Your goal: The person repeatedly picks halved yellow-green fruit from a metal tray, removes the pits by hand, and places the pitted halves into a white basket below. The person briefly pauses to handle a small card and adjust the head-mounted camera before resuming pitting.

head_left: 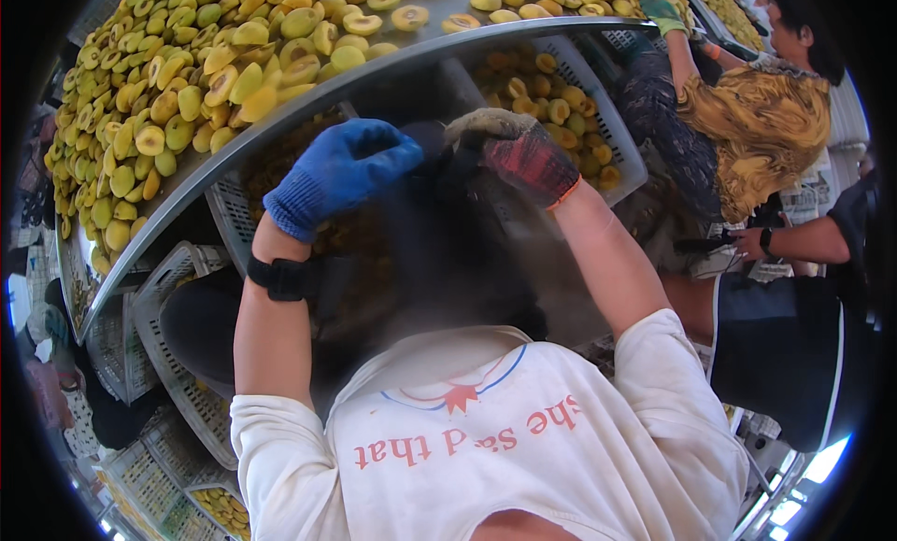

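Observation:
My left hand (341, 175), in a blue knit glove, is raised just off the table's metal rim, thumb and fingers brought together in a pinch. Whatever lies between those fingertips is too small or blurred to make out. To its right, my right hand (517, 150) wears a red and grey glove with curled fingers. Something dark shows beneath these fingers, but I cannot tell it from the dark clothing behind. The hands are apart. Halved yellow-green stone fruit (177, 102) lies heaped on the metal table (425, 20) beyond them.
A white crate (621, 135) of fruit halves stands under the table beside my right hand. More plastic crates (159, 303) sit at lower left. A co-worker in a patterned brown top (761, 121) works at the right; another person's arm (808, 240) is nearer me.

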